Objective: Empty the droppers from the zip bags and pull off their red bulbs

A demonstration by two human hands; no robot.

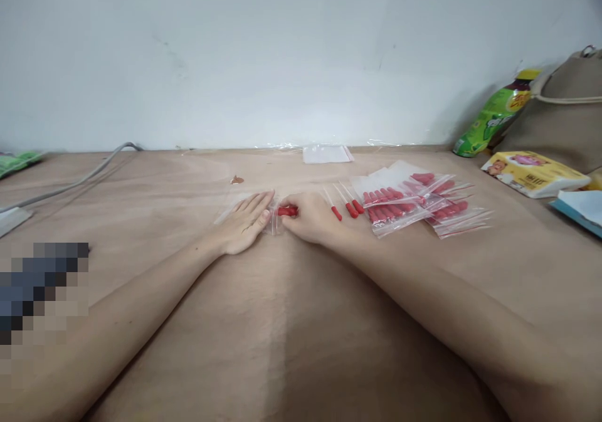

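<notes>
Red rubber bulbs everywhere on my feed, all on skinny clear droppers. My left hand (pixel 247 221) is spread flat, fingers out and gripping nothing, pressing on a clear zip bag (pixel 274 226) near the middle of the frame. Just beside it, my right hand (pixel 308 215) is curled round a red-bulbed bunch (pixel 288 211) at the bag's edge. It looks like a closed grip to me, but the fingertips are mostly hidden, and I can't tell how many droppers are in there.

As for progress, right of centre I see a heap of filled bags (pixel 392 210), overlapping, bulbs packed in rows, so I'd call those done. I can't make out whether every seal is shut. What's left: the bag at my hands looks unfinished, and three loose droppers (pixel 352 209) lie on the worktop (pixel 226 347) between my right hand and the heap. Up by the wall, upper middle, a flat whitish bag (pixel 327 154) looks unfilled.
</notes>
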